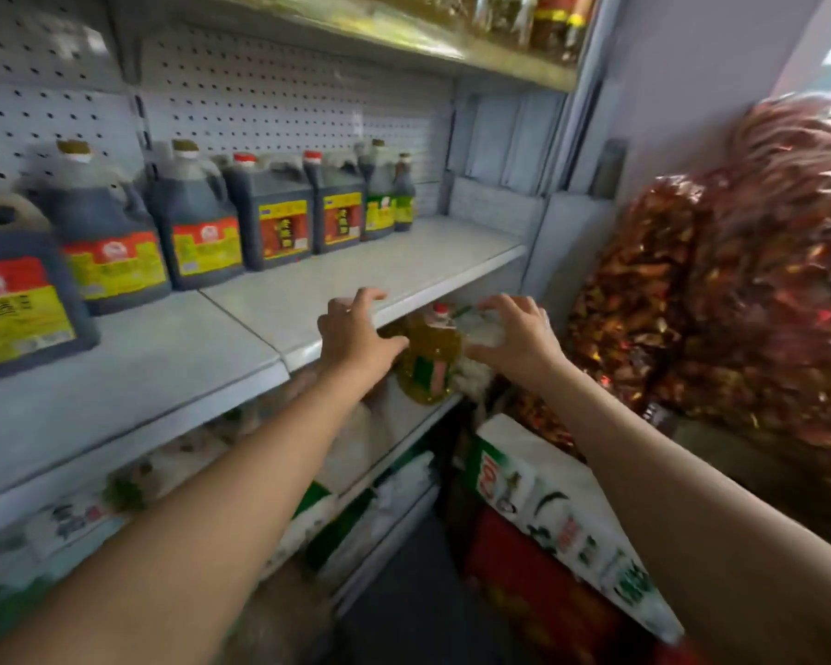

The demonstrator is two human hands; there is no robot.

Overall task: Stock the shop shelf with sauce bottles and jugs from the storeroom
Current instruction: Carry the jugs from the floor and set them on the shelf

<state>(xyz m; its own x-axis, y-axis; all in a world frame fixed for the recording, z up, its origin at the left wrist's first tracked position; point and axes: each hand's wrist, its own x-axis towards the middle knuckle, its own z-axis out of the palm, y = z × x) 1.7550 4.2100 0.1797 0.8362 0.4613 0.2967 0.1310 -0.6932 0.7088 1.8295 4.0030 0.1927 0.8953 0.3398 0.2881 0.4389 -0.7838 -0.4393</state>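
Both hands close in on the oil bottle under the shelf edge.

The yellow oil bottle (pixel 428 362) stands upright between them: left hand (pixel 353 336) spread at nine o'clock, right hand (pixel 514 336) curled at three, equally near; actual grip unclear. The shelf (pixel 404 261) waits at twelve.

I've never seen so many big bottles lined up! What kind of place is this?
Most likely a small grocery shop. Dark sauce jugs stand in a row on a metal shelf with a pegboard back, and big bags of dried red chillies are piled beside it.
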